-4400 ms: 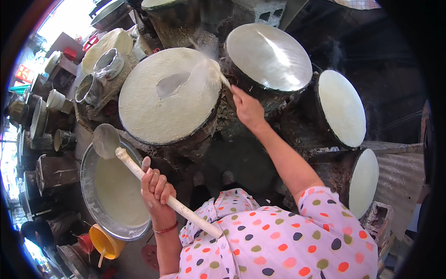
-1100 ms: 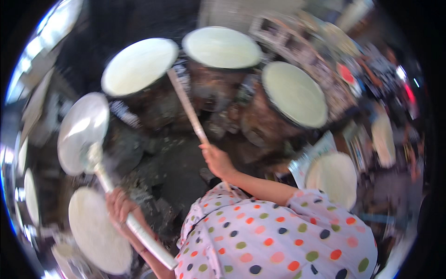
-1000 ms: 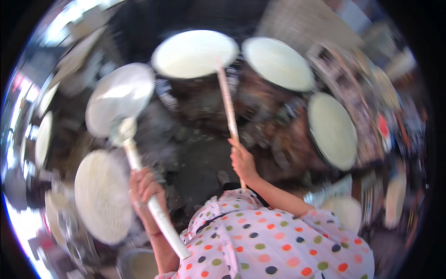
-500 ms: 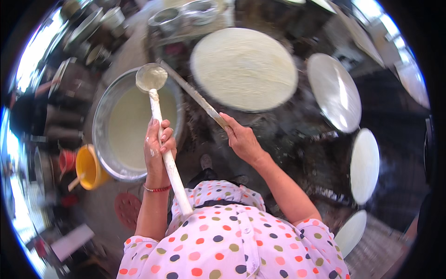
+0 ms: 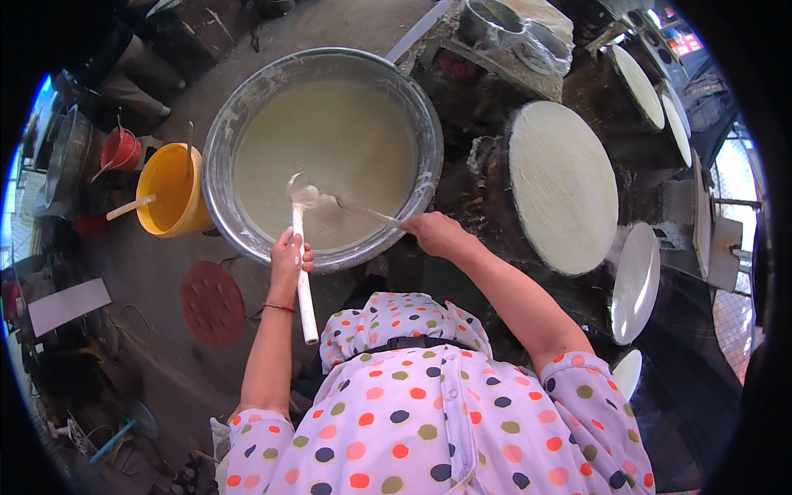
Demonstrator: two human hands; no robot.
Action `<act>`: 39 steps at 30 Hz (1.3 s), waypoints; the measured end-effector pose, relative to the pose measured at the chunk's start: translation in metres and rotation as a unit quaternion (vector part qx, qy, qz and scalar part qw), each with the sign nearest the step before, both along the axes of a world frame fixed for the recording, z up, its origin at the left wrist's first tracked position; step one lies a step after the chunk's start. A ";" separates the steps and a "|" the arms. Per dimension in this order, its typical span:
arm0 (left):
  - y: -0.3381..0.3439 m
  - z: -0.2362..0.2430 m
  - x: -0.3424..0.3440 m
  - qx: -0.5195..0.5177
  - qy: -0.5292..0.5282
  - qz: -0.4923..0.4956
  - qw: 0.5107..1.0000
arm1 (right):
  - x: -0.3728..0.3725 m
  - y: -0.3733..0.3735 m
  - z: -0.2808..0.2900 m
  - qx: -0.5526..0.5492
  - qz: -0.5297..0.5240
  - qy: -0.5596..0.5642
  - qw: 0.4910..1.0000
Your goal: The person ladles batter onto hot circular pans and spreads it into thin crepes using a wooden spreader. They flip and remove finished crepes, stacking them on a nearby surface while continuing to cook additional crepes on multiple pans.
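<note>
My left hand (image 5: 287, 257) is closed around the long white handle of a ladle (image 5: 299, 221). Its bowl is over a wide metal basin (image 5: 216, 198) of pale, creamy batter (image 5: 322, 124). Gripped in my right hand (image 5: 437, 234) is a thin flat stick (image 5: 371, 213), which points left across the basin. The stick's far end meets the ladle bowl, and wet batter coats both there. Whether the bowl touches the batter's surface, I cannot tell. To the right of my right hand lies a large round griddle (image 5: 563, 188) covered with a pale layer.
Left of the basin stand a yellow bucket (image 5: 145, 191) with handles sticking out and a small red bucket (image 5: 121, 149). A red round stool (image 5: 212, 303) is near my left forearm. Metal pots (image 5: 492, 26) sit beyond the griddle. More round discs (image 5: 635, 282) line the right side.
My view has turned so the basin is more central and the griddle further right. The ladle and stick, apart before, now meet over the batter. Both hands keep their grip.
</note>
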State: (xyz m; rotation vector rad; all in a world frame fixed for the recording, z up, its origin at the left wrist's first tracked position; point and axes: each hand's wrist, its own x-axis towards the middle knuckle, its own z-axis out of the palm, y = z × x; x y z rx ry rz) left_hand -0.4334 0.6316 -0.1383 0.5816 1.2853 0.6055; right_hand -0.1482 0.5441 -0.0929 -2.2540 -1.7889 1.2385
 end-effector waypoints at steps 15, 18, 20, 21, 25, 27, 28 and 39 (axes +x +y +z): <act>-0.017 -0.020 0.064 -0.285 -0.433 0.225 0.825 | 0.030 -0.020 0.043 -0.158 -0.160 0.189 0.956; -0.005 0.021 0.066 -0.275 -0.559 0.206 0.755 | 0.033 -0.027 0.075 -0.120 -0.209 0.274 0.931; 0.005 0.066 0.073 -0.220 -0.571 0.184 0.770 | 0.036 -0.024 0.086 -0.069 -0.218 0.330 0.916; 0.012 0.084 0.073 -0.193 -0.579 0.199 0.767 | 0.034 -0.020 0.090 -0.036 -0.211 0.359 0.909; 0.033 0.168 0.068 -0.050 -0.588 0.108 0.800 | 0.020 0.005 0.131 0.121 -0.187 0.416 0.882; 0.038 0.220 0.070 0.109 -0.491 0.024 0.864 | 0.017 0.020 0.140 0.238 -0.164 0.399 0.870; 0.041 0.237 0.069 0.165 -0.442 0.009 0.882 | 0.017 0.029 0.138 0.314 -0.139 0.373 0.862; 0.022 0.221 0.098 -0.179 -0.607 0.057 0.772 | 0.063 -0.027 0.096 0.531 -0.136 -0.082 0.832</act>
